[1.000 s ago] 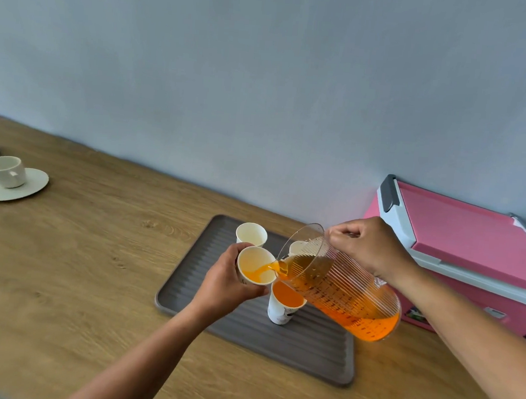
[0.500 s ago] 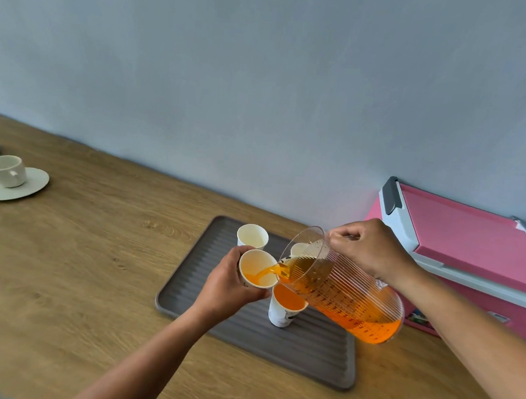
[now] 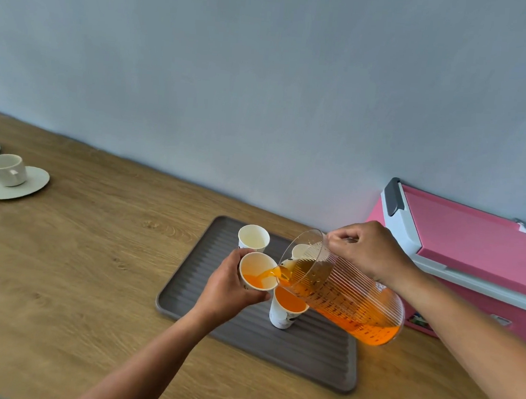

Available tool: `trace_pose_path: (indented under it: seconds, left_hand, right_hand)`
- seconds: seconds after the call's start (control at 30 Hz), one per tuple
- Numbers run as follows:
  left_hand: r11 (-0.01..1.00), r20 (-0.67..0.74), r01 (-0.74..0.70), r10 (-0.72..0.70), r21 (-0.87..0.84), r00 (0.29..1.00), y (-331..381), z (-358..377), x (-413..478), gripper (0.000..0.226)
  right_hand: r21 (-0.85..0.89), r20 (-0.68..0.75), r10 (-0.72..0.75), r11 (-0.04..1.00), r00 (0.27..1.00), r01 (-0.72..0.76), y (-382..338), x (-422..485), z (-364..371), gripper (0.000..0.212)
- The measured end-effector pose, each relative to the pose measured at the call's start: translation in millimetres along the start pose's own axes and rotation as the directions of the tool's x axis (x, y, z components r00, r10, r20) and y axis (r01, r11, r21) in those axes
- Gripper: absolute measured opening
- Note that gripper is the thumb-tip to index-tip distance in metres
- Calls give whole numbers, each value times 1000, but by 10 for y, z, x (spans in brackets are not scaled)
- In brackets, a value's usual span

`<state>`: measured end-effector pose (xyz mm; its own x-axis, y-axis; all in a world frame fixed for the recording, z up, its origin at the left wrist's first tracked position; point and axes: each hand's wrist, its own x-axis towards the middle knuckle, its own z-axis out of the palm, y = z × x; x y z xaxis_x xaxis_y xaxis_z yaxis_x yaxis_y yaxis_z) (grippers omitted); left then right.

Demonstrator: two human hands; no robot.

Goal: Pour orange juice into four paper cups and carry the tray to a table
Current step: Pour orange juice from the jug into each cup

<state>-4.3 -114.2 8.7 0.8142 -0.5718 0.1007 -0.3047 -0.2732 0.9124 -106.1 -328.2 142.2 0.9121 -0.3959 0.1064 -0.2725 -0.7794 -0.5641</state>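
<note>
Pouring, second cup: left hand [image 3: 225,286] fingers grasping cup [image 3: 256,273], right hand [image 3: 368,251] clenched on jug [image 3: 343,289]; next, level jug before overflow.

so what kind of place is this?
Probably an office pantry or break-room counter: a long wooden counter against a plain wall, teacups on saucers set out, and a pink cooler box beside the serving tray.

- The left hand [image 3: 227,287] reaches forward on a bare forearm, fingers wrapped round a white paper cup [image 3: 257,271] held raised.
- The right hand [image 3: 367,251], wrist bent downward, grips the rim of a tilted, ribbed clear plastic pitcher [image 3: 339,288].
</note>
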Motion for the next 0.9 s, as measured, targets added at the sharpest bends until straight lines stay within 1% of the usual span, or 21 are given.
trace_pose_path:
  seconds: [0.17, 0.3, 0.47, 0.57, 0.7, 0.9]
  left_hand:
    - [1000, 4, 4, -4, 1, 1000, -30, 14, 1, 76]
    - [1000, 7, 5, -5, 3, 1000, -55, 27, -1, 76]
    - [1000, 8, 4, -4, -4, 1000, -54, 35, 8, 75]
    - [1000, 10, 9, -9, -11, 1000, -63, 43, 12, 76]
    - [1000, 11, 6, -6, -9, 1000, -74, 53, 16, 77]
    - [1000, 12, 6, -6, -18, 1000, -87, 62, 20, 78]
  right_hand:
    - [-4, 7, -4, 1000, 1000, 4, -14, -1, 6, 15]
    - [-21, 7, -7, 1000, 1000, 7, 4, 9, 10, 18]
    - [-18, 11, -5, 1000, 1000, 5, 0, 8, 11, 14]
    - [-15, 8, 3, 1000, 1000, -3, -13, 2, 12, 21]
    - [-29, 6, 11, 1000, 1000, -11, 0, 7, 20, 18]
    - [-33, 10, 12, 999, 1000, -12, -34, -6, 12, 20]
